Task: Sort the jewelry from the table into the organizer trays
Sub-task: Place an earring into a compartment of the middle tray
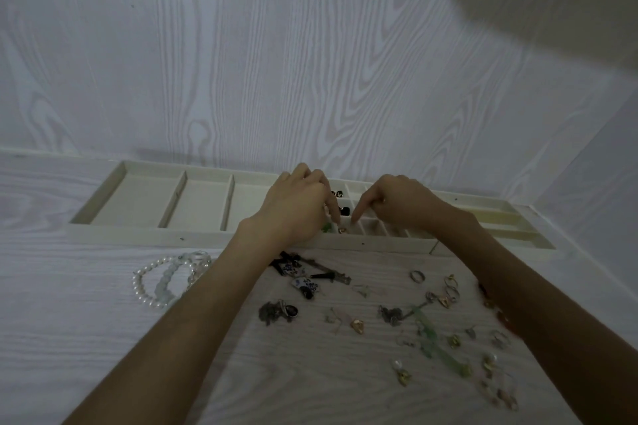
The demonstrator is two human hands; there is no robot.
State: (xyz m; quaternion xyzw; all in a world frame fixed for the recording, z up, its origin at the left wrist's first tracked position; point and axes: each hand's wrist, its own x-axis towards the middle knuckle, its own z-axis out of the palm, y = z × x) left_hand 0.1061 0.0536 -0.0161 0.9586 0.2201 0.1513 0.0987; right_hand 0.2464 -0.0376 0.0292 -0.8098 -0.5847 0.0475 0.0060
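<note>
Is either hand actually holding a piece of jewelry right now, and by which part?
It cannot be told for sure. Both the left hand and right hand reach fingertips into the organizer tray's small compartments beside a gold ring, but no grip shows.

Table (69,338): lying pale, showing white wood grain.
Wall (241,45): standing behind, wearing the same white grain.
Shadow (552,10): falling dark across the wall's upper right corner.

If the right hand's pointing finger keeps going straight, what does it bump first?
The right hand points its finger down and left into the tray. It would probably meet the floor of a small compartment, right beside the gold ring. Depth is hard to judge here.
</note>
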